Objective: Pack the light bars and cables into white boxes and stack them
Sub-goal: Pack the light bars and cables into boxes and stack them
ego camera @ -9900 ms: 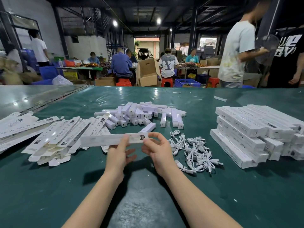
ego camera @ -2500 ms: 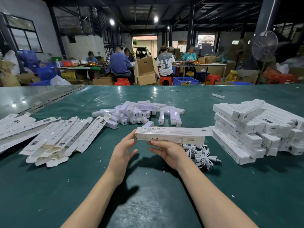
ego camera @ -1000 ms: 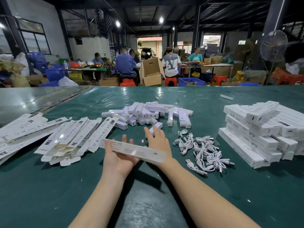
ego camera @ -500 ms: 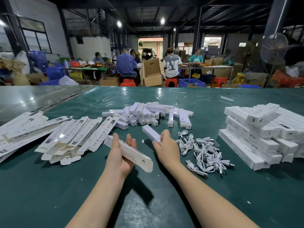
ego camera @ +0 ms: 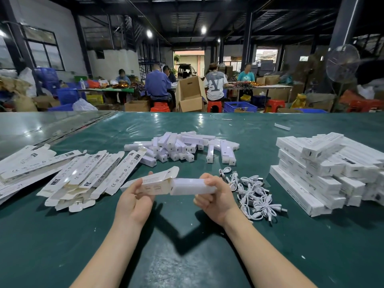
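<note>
Light bar [ego camera: 193, 186]: a plain, smooth white stick with rounded edges, lying level above the green surface [ego camera: 187, 256]. Its 9 o'clock end meets the open mouth of a printed white box [ego camera: 153, 185], whose end flap stands up towards 1 o'clock. The right hand [ego camera: 218, 201] grips the bar's 3 o'clock end, with fingers [ego camera: 208, 181] curled over the top and thumb beneath. The left hand [ego camera: 135, 202] clasps the box from below, thumb on its near face. White cables [ego camera: 253, 194] lie at 3 o'clock just beside the right hand, and stacked boxes [ego camera: 322, 173] sit beyond them. Flat box blanks [ego camera: 87, 175] lie at 9 o'clock and loose light bars [ego camera: 180, 146] at 12 o'clock.
</note>
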Available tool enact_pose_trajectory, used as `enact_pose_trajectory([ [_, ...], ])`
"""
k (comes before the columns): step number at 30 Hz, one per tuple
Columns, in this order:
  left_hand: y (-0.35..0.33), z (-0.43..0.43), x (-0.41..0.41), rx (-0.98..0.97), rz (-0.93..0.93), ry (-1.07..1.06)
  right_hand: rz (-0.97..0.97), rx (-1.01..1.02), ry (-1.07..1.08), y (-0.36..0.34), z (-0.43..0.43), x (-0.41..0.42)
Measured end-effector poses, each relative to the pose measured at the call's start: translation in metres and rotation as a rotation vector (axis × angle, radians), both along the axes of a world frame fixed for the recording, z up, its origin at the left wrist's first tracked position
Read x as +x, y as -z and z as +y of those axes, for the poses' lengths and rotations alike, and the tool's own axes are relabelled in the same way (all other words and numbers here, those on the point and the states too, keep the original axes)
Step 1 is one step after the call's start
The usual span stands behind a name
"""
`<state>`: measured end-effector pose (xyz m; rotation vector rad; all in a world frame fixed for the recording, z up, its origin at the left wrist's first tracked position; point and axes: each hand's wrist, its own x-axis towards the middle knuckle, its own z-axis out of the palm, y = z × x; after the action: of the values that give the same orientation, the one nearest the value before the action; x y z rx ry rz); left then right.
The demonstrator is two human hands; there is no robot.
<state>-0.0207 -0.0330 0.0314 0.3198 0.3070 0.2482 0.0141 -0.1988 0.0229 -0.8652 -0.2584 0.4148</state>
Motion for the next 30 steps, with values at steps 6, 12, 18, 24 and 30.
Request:
enact_pose_trajectory([
  [6, -0.003, -0.003, -0.004, 0.063, -0.056, 0.061, 0.036, 0.002, 0.191, 0.005, 0.0, 0.009],
  [12, 0.0, -0.002, 0.0, 0.049, 0.011, 0.038, -0.074, -0.102, 0.246, 0.005, -0.001, 0.01],
  [18, 0.005, -0.009, 0.004, 0.267, 0.054, 0.019, -0.302, -0.353, 0.192, 0.008, 0.008, 0.002],
  [24, 0.001, -0.005, -0.001, 0.157, -0.04, 0.048, -0.034, -0.03, 0.153, 0.003, 0.001, 0.008],
  [30, 0.007, -0.021, -0.001, 0.575, -0.057, 0.175, -0.058, -0.042, 0.051, 0.006, 0.008, 0.004],
])
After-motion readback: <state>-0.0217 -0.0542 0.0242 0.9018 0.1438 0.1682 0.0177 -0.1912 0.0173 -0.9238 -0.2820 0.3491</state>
